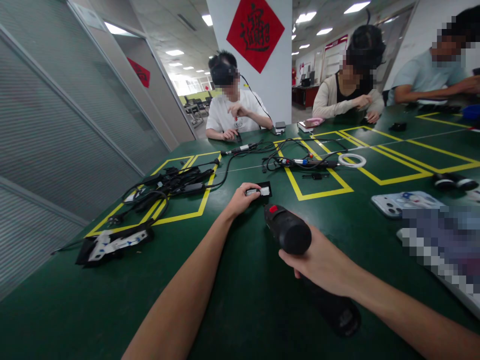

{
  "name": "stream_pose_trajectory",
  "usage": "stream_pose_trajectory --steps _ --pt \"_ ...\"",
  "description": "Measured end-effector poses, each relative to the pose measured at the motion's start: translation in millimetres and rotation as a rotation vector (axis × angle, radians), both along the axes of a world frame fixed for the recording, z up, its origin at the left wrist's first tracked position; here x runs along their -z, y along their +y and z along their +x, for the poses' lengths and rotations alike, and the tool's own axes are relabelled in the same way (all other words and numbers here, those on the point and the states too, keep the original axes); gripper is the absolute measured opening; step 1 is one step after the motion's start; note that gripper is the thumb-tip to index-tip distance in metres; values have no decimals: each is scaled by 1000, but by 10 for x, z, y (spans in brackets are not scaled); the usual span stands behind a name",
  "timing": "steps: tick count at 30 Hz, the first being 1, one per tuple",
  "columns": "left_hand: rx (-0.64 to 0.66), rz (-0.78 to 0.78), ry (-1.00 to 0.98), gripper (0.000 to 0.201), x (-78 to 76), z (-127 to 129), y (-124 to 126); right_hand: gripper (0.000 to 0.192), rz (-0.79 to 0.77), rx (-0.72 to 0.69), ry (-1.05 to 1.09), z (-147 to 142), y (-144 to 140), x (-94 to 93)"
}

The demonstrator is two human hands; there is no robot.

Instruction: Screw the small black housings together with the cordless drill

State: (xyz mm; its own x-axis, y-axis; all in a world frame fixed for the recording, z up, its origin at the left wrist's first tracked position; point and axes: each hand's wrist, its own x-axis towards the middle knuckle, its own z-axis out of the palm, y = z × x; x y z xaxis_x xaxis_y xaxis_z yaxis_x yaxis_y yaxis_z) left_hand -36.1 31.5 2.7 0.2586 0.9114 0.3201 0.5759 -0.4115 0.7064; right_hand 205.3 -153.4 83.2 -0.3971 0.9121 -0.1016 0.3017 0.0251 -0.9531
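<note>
1. Pinching the small black case (pixel 259 190) with its white part, the left hand (pixel 240 199) pins it flat on the table (pixel 240 310), around mid-table.
2. The right hand (pixel 318 262) wraps closed around a black electric screwdriver (pixel 287 231), nose aimed at the case; keeping it upright and the case pinned would steady the bit.
3. Cables (pixel 172 182) lie toward the left edge inside yellow tape; a phone (pixel 407 204) sits toward the right edge.
4. Three people sit along the far edge; a red hanging (pixel 255 31) marks the pillar.

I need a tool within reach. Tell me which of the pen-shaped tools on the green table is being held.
The thick black electric screwdriver with the red button, gripped by the right hand; the slimmer corded ones lie untouched farther off.
</note>
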Motion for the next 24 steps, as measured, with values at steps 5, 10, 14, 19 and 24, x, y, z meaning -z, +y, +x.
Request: stream_pose_trajectory --steps 5,10,14,19,24 --pt "11 63 14 29 -4 22 -43 88 178 24 -192 17 12 90" --pt "-2 207 132 36 -8 52 -134 94 184 8 -439 -38 -6 183" --pt "2 302 286 49 -11 52 -169 96 168 -42 -645 -112 -51 184" --pt "15 411 394 43 -29 43 -153 100 203 -64 -765 -187 -69 175" --pt "-11 438 379 42 -63 76 -186 100 183 -78 -687 -237 -140 164"
